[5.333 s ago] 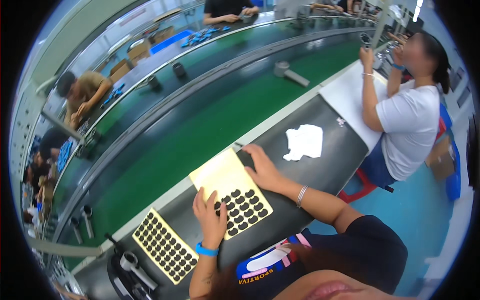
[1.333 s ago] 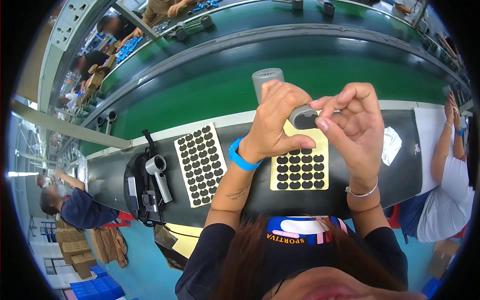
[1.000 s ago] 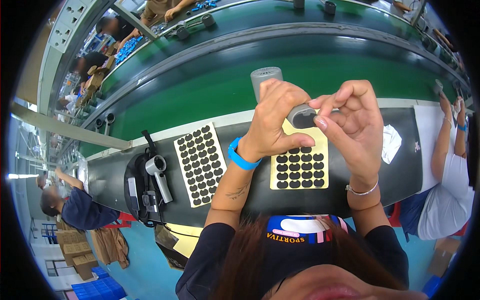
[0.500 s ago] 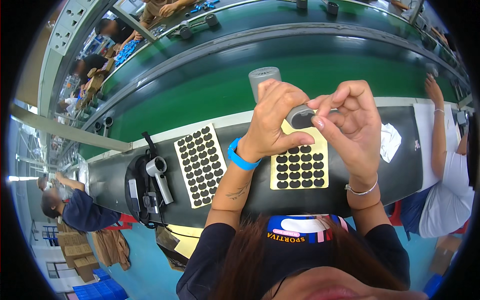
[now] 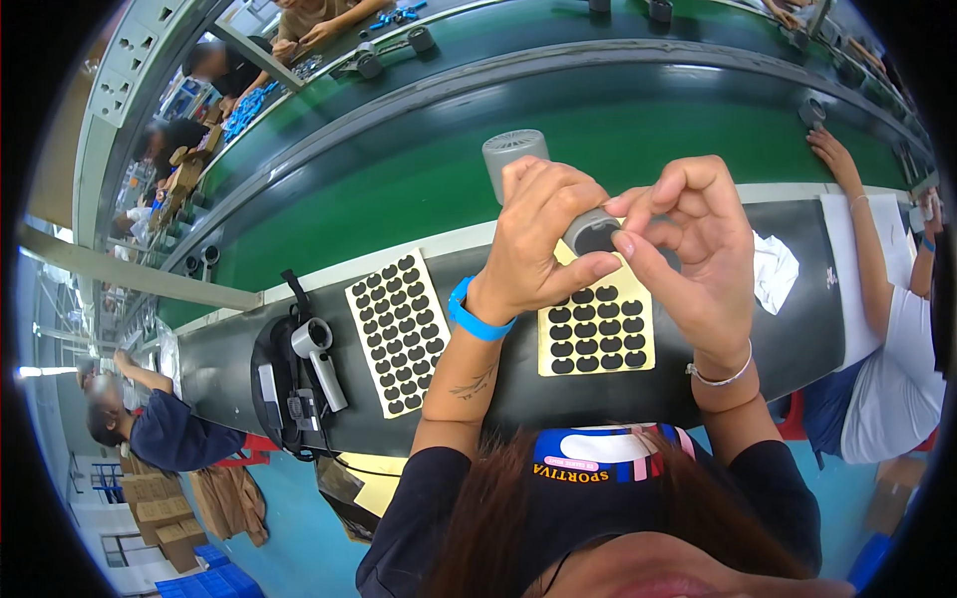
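My left hand (image 5: 538,229) is wrapped round a grey hair dryer (image 5: 506,162), whose round vented head sticks out beyond my fingers. The end of its handle faces me, with a dark oval sticker (image 5: 598,237) on it. At the rim of that end, the thumb and index finger of my right hand (image 5: 698,244) pinch the sticker's edge; the other fingers are curled. Beneath my hands lies a yellow sheet (image 5: 547,349) of black oval stickers, its upper part bare or hidden. To the left is a fuller sticker sheet (image 5: 397,334).
Another grey dryer (image 5: 324,367) rests beside a black bag (image 5: 269,349) on the dark table. Crumpled white paper (image 5: 775,271) lies right. Beyond runs a green conveyor belt (image 5: 399,199). A co-worker's hand (image 5: 835,157) reaches over it near a grey dryer (image 5: 812,112).
The dryer and my hands have shifted slightly left, and the handle end has turned a little. At the right, the co-worker's hand has moved left over the belt.
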Tool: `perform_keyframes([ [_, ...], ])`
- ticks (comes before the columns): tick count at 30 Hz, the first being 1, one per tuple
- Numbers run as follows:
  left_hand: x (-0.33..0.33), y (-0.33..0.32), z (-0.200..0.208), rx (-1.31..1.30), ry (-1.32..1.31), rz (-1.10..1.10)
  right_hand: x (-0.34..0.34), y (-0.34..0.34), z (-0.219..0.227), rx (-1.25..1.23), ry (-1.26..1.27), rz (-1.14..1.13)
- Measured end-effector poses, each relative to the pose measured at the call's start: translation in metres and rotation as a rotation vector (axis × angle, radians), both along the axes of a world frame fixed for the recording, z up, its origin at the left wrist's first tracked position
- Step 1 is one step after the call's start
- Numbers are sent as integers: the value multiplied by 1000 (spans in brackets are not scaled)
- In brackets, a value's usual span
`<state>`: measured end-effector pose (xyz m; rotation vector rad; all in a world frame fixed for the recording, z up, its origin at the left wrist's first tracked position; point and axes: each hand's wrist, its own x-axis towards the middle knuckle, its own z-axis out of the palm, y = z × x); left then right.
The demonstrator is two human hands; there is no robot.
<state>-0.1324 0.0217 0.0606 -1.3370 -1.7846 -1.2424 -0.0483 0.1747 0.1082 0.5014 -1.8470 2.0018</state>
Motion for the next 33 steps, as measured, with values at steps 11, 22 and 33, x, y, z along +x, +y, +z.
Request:
perform_keyframes([
  [11,4,0,4,-28,38,38,4,0,1,38,-22,-15],
  [22,2,-5,5,-108,106,112,0,8,-2,363,54,-177],
  [33,12,-10,6,328,-353,-11,-25,4,-7,625,137,-127],
])
